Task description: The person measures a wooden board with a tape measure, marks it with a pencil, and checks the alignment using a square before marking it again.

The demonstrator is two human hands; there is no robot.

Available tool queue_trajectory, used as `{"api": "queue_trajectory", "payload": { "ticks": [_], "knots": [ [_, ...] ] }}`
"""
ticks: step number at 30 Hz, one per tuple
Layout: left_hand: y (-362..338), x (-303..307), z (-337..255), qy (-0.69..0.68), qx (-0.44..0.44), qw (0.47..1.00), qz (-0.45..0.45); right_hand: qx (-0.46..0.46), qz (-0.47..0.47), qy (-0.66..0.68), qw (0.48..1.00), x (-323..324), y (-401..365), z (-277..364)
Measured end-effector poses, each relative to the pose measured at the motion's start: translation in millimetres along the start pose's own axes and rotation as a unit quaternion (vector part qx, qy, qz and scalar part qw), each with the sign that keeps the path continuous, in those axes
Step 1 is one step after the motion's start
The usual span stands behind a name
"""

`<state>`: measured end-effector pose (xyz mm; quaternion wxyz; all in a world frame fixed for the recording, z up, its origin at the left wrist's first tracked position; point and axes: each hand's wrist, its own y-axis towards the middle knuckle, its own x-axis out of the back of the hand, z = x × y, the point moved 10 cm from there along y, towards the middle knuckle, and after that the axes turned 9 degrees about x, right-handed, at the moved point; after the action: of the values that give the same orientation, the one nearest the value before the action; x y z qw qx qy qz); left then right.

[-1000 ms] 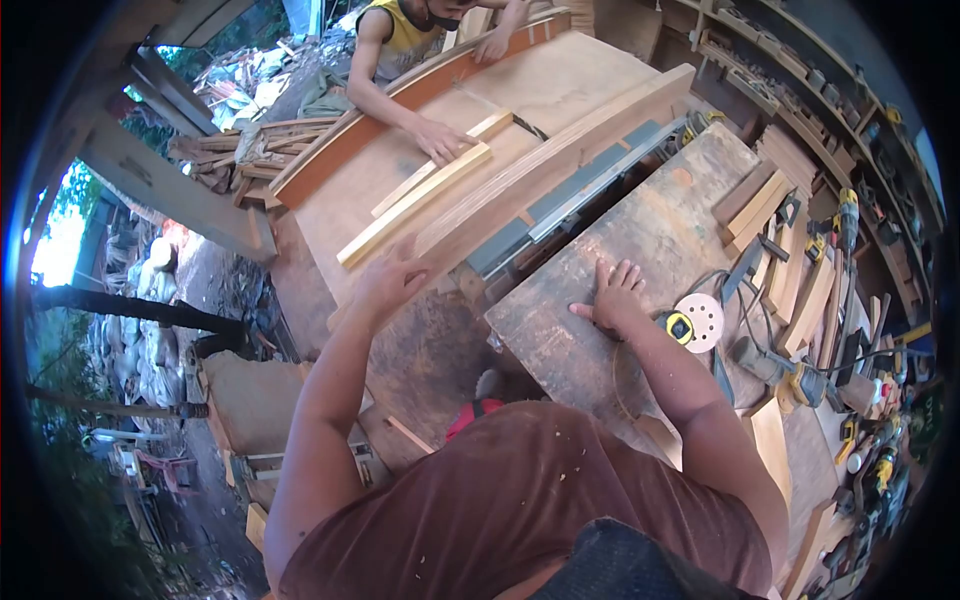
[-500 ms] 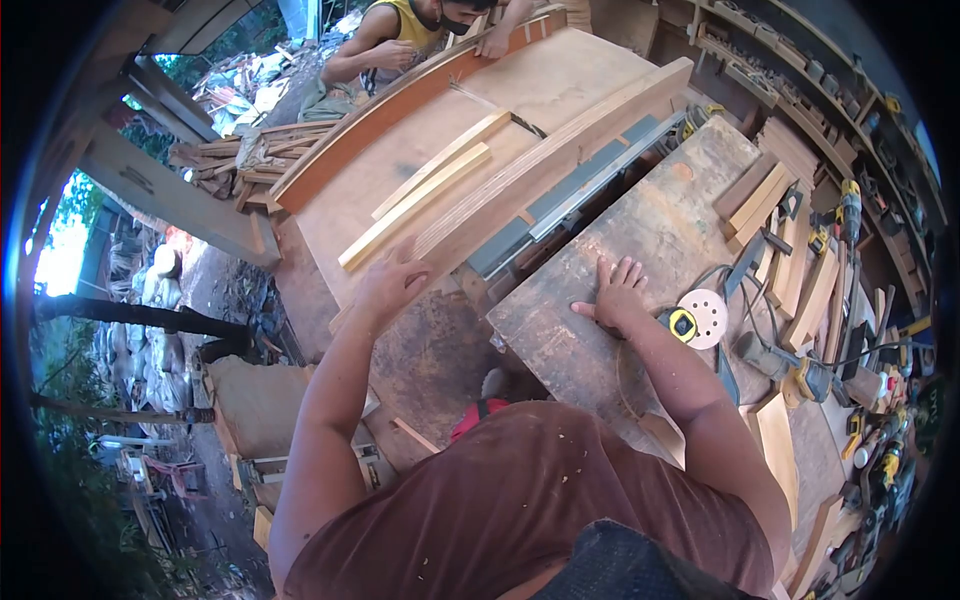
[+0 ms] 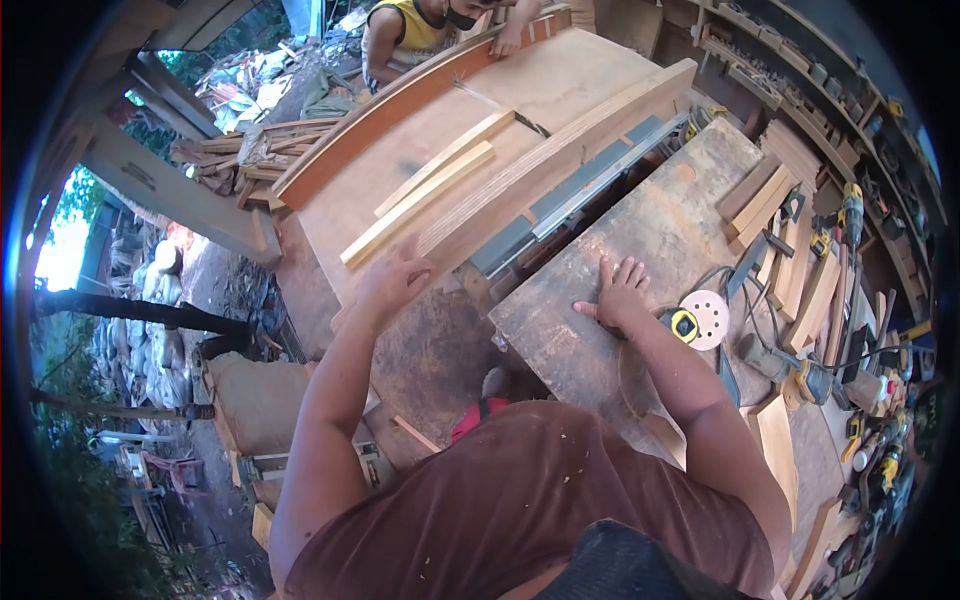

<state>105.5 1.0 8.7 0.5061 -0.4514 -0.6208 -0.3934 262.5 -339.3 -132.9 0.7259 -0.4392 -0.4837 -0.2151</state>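
Brown wood forms a long, thick board set diagonally beside two pale, narrow wooden strips. At its near end, the left hand has loosely bent fingers; whether they grip it, I cannot tell. The right hand, fingers spread, holding nothing, rests on a scuffed wooden worktop near a yellow-and-black tape measure.

Co-worker's head partly off-frame
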Motion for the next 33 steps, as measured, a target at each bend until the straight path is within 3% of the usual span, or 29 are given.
{"api": "queue_trajectory", "payload": {
  "ticks": [22, 33],
  "knots": [
    [-2.8, 6.8, -7.1, -0.009, -0.037, 0.999, -0.028, -0.004, 0.007, 0.005, 1.0, 1.4, -1.3, 0.8],
    [-0.7, -0.5, 1.1, -0.034, 0.008, 0.999, 0.014, -0.003, 0.002, -0.013, 1.0, -2.7, 2.7, -1.3]
  ]
}}
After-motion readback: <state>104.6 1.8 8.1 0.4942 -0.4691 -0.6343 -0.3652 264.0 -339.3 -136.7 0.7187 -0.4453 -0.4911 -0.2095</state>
